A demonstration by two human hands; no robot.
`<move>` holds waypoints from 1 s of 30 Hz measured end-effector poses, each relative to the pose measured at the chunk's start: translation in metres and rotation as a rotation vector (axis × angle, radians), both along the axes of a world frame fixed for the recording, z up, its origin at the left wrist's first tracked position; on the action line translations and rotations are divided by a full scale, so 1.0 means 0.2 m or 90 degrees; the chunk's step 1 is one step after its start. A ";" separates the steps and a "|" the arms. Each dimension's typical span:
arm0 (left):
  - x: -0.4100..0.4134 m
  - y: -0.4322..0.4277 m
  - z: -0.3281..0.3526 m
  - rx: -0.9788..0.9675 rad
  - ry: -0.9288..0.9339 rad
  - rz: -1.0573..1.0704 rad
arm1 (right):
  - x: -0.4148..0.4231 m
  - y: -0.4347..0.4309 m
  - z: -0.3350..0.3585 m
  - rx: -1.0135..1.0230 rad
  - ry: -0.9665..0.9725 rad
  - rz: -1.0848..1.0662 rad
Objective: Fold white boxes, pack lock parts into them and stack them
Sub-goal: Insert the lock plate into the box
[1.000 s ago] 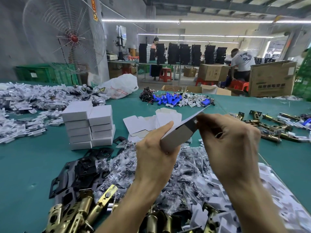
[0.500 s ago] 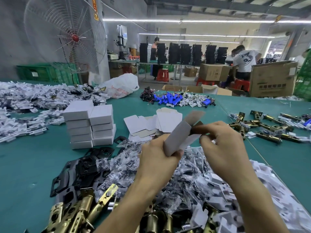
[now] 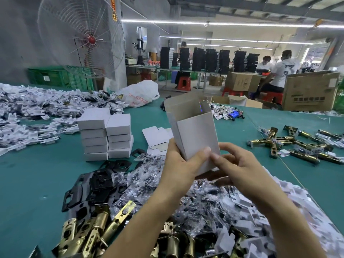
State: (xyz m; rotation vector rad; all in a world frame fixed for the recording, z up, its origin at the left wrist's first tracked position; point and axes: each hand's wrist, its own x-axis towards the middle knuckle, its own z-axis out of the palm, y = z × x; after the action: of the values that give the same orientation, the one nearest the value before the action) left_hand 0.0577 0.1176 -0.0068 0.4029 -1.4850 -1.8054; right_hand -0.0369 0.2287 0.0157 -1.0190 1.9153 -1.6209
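Note:
A white cardboard box stands upright and opened into a sleeve, its top flaps up, held over the table. My left hand grips its lower left side, thumb across the front. My right hand pinches the lower right corner and the bottom end. Two stacks of closed white boxes stand to the left. Flat box blanks lie behind the held box. Bagged lock parts are heaped under my hands.
Brass latch bolts and black strike plates lie near the front left edge. More brass latches lie at the right. White paper-wrapped parts cover the far left. A fan stands behind the green table.
The flat blank has been turned upright and opened into a rectangular sleeve. Both hands shifted down to its lower end.

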 end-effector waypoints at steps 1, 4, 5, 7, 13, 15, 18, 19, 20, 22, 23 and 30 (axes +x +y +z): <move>0.00 -0.01 0.00 -0.005 -0.011 0.013 | 0.00 0.00 -0.01 -0.004 0.013 0.007; 0.00 -0.02 -0.02 -0.027 -0.008 0.057 | -0.01 -0.02 -0.05 0.012 0.044 0.029; 0.00 -0.03 -0.02 -0.035 0.003 0.069 | 0.00 -0.03 -0.05 0.017 0.047 0.036; 0.01 -0.05 0.00 -0.038 0.028 0.084 | 0.01 -0.06 -0.07 0.021 0.068 0.033; 0.03 -0.10 0.02 -0.041 0.007 0.104 | 0.02 -0.08 -0.09 0.068 0.158 0.023; 0.05 -0.13 0.03 -0.053 -0.004 0.134 | 0.00 -0.07 -0.11 0.101 0.172 0.000; 0.06 -0.17 0.04 -0.054 -0.014 0.180 | 0.00 -0.07 -0.13 0.149 0.214 -0.045; 0.07 -0.18 0.05 -0.053 -0.016 0.192 | 0.01 -0.07 -0.14 0.169 0.238 -0.052; 0.08 -0.19 0.07 -0.057 -0.016 0.201 | 0.02 -0.07 -0.15 0.188 0.261 -0.051; 0.09 -0.22 0.09 -0.076 -0.012 0.222 | 0.05 -0.10 -0.16 0.249 0.313 -0.027; 0.10 -0.23 0.10 -0.089 -0.006 0.234 | 0.06 -0.13 -0.17 0.284 0.347 -0.008; 0.20 -0.32 0.18 -0.172 0.006 0.346 | 0.18 -0.54 -0.14 0.269 0.671 0.076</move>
State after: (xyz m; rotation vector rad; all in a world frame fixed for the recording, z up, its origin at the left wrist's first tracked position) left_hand 0.0968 0.0538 0.0298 0.5925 -1.4167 -1.1654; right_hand -0.0003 0.1214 -0.0120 -1.9466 2.5577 -0.5163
